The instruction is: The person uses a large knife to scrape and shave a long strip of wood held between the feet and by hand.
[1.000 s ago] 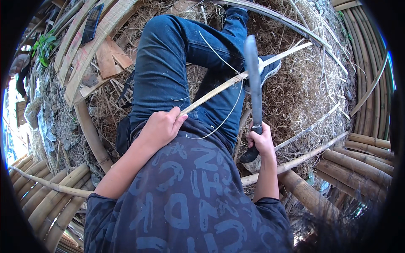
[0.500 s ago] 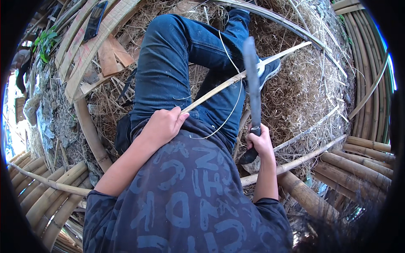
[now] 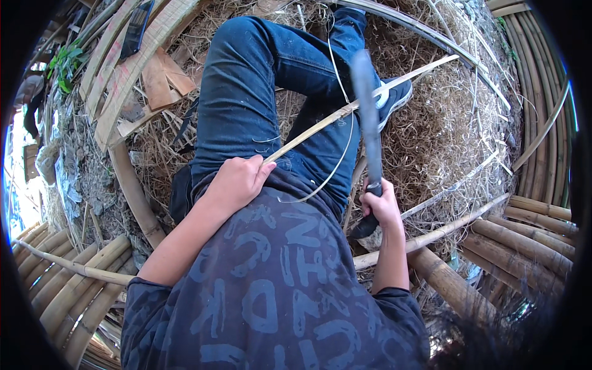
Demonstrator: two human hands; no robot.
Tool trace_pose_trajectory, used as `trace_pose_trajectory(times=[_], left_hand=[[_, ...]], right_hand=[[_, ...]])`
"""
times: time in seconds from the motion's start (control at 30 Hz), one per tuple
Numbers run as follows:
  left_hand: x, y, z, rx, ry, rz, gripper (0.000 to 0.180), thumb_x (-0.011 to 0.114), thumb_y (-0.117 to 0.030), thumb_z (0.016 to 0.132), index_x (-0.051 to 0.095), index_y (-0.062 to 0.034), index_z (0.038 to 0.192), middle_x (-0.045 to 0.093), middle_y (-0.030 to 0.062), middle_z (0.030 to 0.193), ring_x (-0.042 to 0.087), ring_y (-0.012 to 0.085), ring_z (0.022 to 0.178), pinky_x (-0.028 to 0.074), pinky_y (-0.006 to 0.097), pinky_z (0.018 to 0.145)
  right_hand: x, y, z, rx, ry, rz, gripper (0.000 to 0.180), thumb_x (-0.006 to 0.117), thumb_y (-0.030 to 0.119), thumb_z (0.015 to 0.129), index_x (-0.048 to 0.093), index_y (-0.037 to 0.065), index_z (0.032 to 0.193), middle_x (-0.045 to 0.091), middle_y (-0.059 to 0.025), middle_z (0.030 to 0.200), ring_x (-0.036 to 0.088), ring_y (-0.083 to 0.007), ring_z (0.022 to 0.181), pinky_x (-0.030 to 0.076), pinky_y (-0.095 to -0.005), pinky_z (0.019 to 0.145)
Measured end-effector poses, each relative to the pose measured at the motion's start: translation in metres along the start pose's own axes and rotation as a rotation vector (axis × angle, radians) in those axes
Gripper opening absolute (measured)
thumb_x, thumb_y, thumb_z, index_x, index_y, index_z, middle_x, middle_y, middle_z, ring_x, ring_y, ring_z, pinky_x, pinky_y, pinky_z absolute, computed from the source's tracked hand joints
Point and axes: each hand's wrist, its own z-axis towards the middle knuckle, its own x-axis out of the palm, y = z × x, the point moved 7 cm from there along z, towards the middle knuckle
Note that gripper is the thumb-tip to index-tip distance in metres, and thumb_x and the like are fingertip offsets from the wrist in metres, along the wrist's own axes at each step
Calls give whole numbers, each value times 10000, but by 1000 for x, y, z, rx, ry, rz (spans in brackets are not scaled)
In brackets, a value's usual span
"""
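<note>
My left hand (image 3: 237,179) is closed round the near end of a pale bamboo strip (image 3: 314,128), held at my lap. The strip slants up to the right, over my crossed leg and past my shoe. In my right hand (image 3: 383,203) is the dark handle of a machete (image 3: 369,117), its long grey blade pointing away from me. The blade crosses the strip near the shoe; whether they touch I cannot tell. A thin curled shaving (image 3: 345,148) hangs by the strip and loops down to my shirt.
Bamboo shavings (image 3: 444,135) cover the ground right of my legs. Wooden planks (image 3: 123,80) with a dark phone (image 3: 137,31) on them lie at the upper left. Bamboo poles (image 3: 524,243) stand along the right, and more bamboo slats (image 3: 80,287) line the lower left.
The machete's blade tip has shifted slightly left, and the shaving's upper part has swung a little. My left hand keeps its grip on the strip in nearly the same place.
</note>
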Motion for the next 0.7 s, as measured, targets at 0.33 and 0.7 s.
trace_pose_trajectory(times=[0.33,0.7], left_hand=[[2,3,-2,4,3,45,397,525,-272,961,538,15,686,543,236,604,559,424,591,419,468,536],[3,1,-1,25,-10,40,433,508,-298,968,542,10,665,534,232,581,548,430,569,418,476,522]], right_hand=[[4,6,-4,5,22,-124,150,558,-54,706,530,12,837,526,-23,586,498,-91,430,413,-245,406],[2,4,-4,34,-25,5,182,545,-63,691,514,11,854,506,-25,571,471,-106,401,411,-254,398]])
